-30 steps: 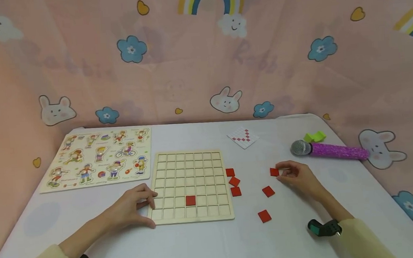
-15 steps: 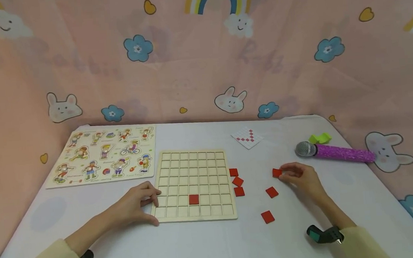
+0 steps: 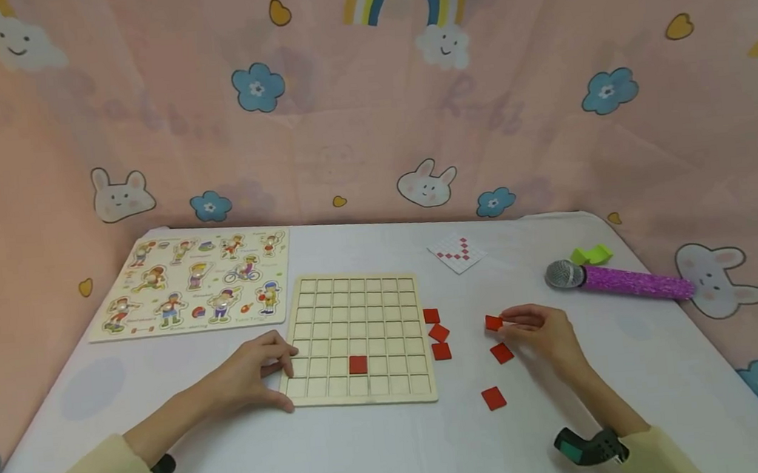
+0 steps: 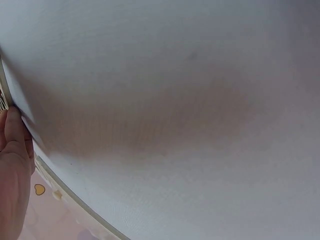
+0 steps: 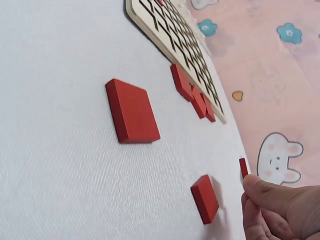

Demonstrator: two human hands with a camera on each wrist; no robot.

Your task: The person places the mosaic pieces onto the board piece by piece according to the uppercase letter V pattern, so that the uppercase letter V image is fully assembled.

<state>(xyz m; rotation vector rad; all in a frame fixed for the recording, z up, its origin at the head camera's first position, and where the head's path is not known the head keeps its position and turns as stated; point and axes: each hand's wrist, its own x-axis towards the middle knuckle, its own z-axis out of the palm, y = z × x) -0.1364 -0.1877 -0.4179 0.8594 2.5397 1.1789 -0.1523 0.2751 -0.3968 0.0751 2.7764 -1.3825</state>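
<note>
My right hand (image 3: 547, 336) pinches a red square tile (image 3: 493, 322) between thumb and fingertips, right of the board. In the right wrist view, the same tile (image 5: 243, 167) juts edge-on past the thumb. At the board's left edge, my left hand (image 3: 251, 373) holds the wooden grid board (image 3: 331, 311), its thumb by the near corner and its fingers at the side. One red tile (image 3: 358, 364) lies in a cell near the board's front. Two loose tiles, a nearer one (image 3: 493, 398) and a farther one (image 3: 502, 353), lie below the right hand.
Three more red tiles (image 3: 438, 333) lie along the board's right edge. Behind them is a white pattern card (image 3: 458, 252) with red squares. A purple microphone (image 3: 633, 282) and a lime-green object (image 3: 592, 254) lie at the right, and a picture puzzle board (image 3: 185, 285) at the back left.
My right hand has moved left and a little nearer with the pinched tile, toward the board. My left hand stays at the board's edge. The whole head view has shifted slightly.
</note>
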